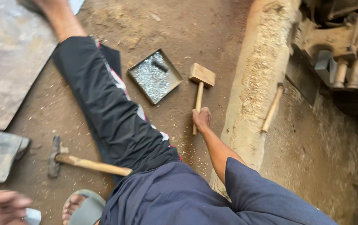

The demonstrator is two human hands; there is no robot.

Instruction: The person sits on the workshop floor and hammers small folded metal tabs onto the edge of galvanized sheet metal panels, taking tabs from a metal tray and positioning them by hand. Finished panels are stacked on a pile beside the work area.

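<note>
Two hammers lie on the dirt floor point(179, 25); right hand point(202, 118) has its grip clamped on the wooden mallet point(201, 79) handle beside the metal tray point(139, 75). Left hand point(1, 206) grip: cannot tell. Sawdust could make the mallet slip

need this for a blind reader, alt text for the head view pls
Seen from above, a seated person's right hand grips the handle of a wooden mallet lying on a dirt floor. A metal tray lies beside it; a hammer lies left of the outstretched leg.
</note>
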